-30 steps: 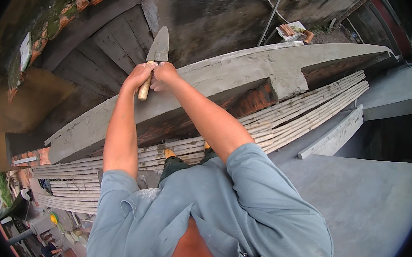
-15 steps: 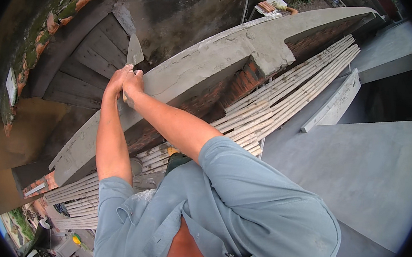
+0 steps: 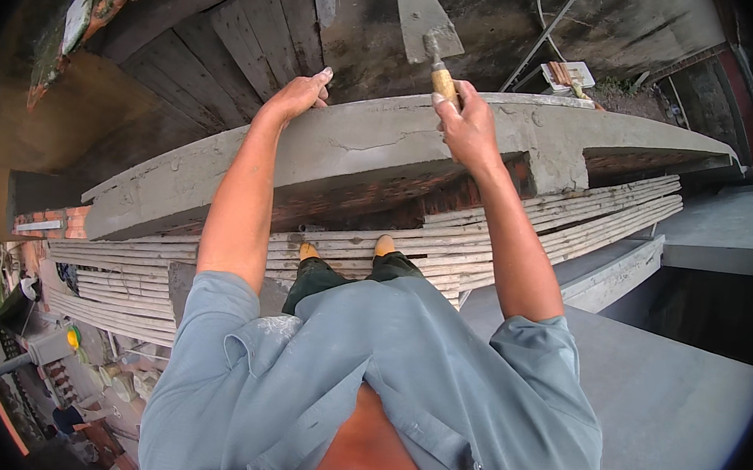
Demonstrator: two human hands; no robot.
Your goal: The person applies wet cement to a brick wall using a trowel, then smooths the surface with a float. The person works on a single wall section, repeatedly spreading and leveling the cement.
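My right hand [image 3: 467,122] grips the wooden handle [image 3: 444,83] of a trowel, whose pointed, mortar-smeared blade [image 3: 424,15] extends past the far edge of a long, rough-plastered concrete ledge [image 3: 358,144]. My left hand [image 3: 299,94], with whitish smears on its half-bent, parted fingers, is over the ledge's far edge to the left of the trowel and holds nothing I can see. Exposed red brick [image 3: 380,195] shows in the recess under the ledge. My booted feet [image 3: 385,245] rest on long bamboo poles [image 3: 519,247].
Below lie wooden boards [image 3: 232,43] and a dark stained surface. A metal frame [image 3: 547,31] and a small white board [image 3: 570,73] are beyond the ledge. A grey concrete slab [image 3: 648,411] lies right; broken brick edging [image 3: 110,6] runs upper left. A yellow object [image 3: 74,337] is among clutter lower left.
My hands, earlier together on the trowel, have separated. My right hand has carried the trowel right, its blade raised, and my left hand has released it. The view has swung round.
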